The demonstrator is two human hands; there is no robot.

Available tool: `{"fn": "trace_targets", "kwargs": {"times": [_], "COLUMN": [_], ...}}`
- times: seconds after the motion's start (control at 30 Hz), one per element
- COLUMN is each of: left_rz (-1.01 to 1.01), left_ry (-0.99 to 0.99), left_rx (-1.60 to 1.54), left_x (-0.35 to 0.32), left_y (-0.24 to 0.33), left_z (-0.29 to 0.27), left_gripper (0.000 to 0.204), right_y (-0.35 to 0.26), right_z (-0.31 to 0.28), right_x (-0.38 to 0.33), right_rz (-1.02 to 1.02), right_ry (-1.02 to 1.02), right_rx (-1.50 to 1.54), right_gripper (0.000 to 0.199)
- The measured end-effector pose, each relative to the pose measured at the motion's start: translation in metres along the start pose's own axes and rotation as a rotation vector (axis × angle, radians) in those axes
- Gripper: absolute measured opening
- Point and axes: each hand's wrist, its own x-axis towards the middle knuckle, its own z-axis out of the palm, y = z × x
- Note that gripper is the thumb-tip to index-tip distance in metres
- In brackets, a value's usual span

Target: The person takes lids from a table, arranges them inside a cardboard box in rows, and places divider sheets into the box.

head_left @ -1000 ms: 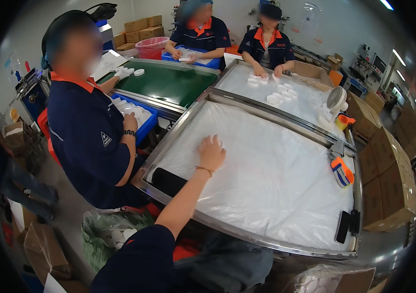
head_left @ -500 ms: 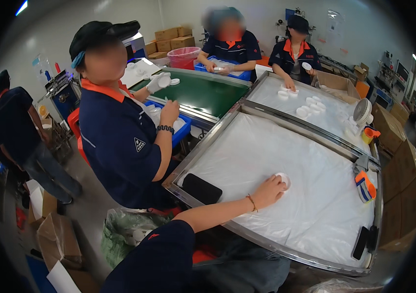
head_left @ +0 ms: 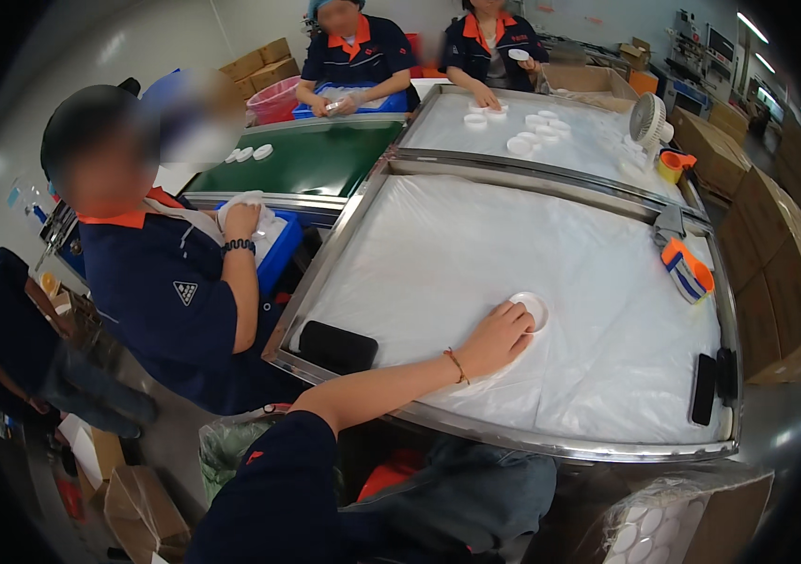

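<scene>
- The person's left hand (head_left: 499,338) sits near the middle of the frame, low on the counter (head_left: 513,437).
- Its fingers (head_left: 521,320) are curled and rest on a small round white lid (head_left: 529,308), holding its edge.
- The lid lies flat on the white plastic sheet (head_left: 475,244) that covers the counter, a bit right of the middle.
- The right hand is not in the picture, so I cannot tell how its fingers are.
- A black flat thing (head_left: 337,347) lies on the counter to the left of the hand, near the arm.
- An orange and blue tool (head_left: 687,270) lies at the right side of the frame.
- More white lids (head_left: 532,127) lie on the next counter at the top, by a small white fan (head_left: 649,119).
- A person in dark blue (head_left: 170,291) sits at the left.
</scene>
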Motion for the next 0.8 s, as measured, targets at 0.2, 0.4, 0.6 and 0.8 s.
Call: {"fn": "trace_targets", "kwargs": {"times": [0.2, 0.4, 0.6, 0.8], "left_rz": [0.078, 0.075, 0.025, -0.421], "left_ry": [-0.03, -0.035, -0.065, 0.124], "left_rx": [0.215, 0.32, 0.352, 0.477], "left_x": [0.003, 0.001, -0.004, -0.002], "left_y": [-0.006, -0.01, -0.02, -0.083], "left_z": [0.006, 0.007, -0.009, -0.069], "left_gripper": [0.01, 0.012, 0.015, 0.024], "right_y": [-0.002, 0.017, 0.036, 0.043], "right_z": [-0.01, -0.021, -0.032, -0.049], "right_x": [0.013, 0.079, 0.153, 0.163], "right_rz": [0.131, 0.294, 0.452, 0.537], "right_ry": [-0.017, 0.061, 0.16, 0.172], "right_rx": [0.085, 0.161, 0.263, 0.39], "right_gripper": [0.05, 0.051, 0.053, 0.054]}}
